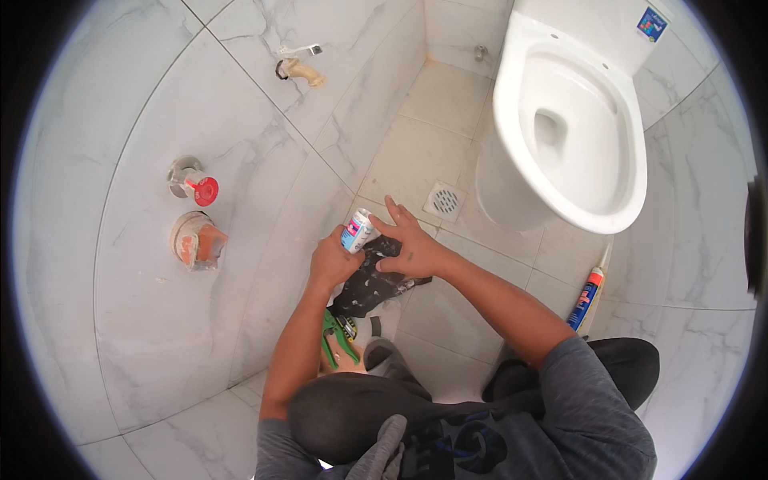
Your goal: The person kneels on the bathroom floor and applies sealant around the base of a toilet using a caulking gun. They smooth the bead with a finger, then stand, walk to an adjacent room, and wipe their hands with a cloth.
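Note:
My left hand (331, 261) is wrapped round a small white can (357, 230) with a blue and pink label. The can is tilted, its top pointing away from me. Just to its right is my right hand (410, 242), fingers spread and apparently holding nothing. One of its fingertips is close to the can; I cannot tell whether they touch. Beneath both hands lies a crumpled black plastic bag (370, 282) with pale specks. Nearer to me, by my left forearm, is a green-handled cutting tool (340, 340), beside a small black and yellow item (346, 326).
A white toilet (560, 128) stands at the far right, and a floor drain (445, 201) is left of its base. A blue sealant tube (586, 298) rests by the right wall. From the left wall jut a red-capped valve (196, 186), an orange pipe stub (200, 242) and a pale pipe elbow (302, 72).

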{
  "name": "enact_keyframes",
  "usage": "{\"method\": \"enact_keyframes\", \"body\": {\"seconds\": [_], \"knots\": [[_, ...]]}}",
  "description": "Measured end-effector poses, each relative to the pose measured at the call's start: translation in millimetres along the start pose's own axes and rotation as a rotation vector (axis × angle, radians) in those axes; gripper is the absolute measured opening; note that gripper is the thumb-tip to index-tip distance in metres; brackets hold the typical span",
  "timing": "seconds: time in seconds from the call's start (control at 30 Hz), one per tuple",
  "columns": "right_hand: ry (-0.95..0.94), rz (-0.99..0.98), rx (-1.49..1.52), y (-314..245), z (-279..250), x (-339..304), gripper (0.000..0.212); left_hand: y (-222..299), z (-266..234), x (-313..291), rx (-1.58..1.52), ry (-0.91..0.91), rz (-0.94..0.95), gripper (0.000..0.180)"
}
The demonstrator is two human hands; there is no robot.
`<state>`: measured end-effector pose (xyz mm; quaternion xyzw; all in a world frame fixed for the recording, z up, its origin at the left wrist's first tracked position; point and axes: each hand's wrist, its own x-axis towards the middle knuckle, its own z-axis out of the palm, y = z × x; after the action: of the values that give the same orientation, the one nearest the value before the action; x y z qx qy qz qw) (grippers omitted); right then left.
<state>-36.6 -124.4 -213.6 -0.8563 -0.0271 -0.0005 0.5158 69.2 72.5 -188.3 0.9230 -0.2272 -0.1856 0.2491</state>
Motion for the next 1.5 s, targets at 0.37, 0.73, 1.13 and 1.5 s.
{"method": "enact_keyframes", "body": {"seconds": [0.37, 0.73, 1.13, 1.5], "knots": [[0.011, 0.058, -0.204, 15.6, -26.5, -3.5, 0.099, 12.0, 10.8, -4.9, 0.135, -0.064, -0.092, 0.054], [-0.110, 0.045, -0.258, -1.2, 2.2, -10.5, 0.097, 6.0, 17.3, -0.6, 0.086, 0.007, -0.130, 0.049], [0.185, 0.163, 0.339, 9.9, 42.4, 5.7, 0.096, -8.7, 36.8, 5.2, -0.208, 0.000, -0.058, 0.055], [-0.095, 0.614, 0.628, 72.4, -14.4, -32.1, 0.061, -37.5, 34.4, 11.9, -0.238, 0.013, -0.210, 0.048]]}}
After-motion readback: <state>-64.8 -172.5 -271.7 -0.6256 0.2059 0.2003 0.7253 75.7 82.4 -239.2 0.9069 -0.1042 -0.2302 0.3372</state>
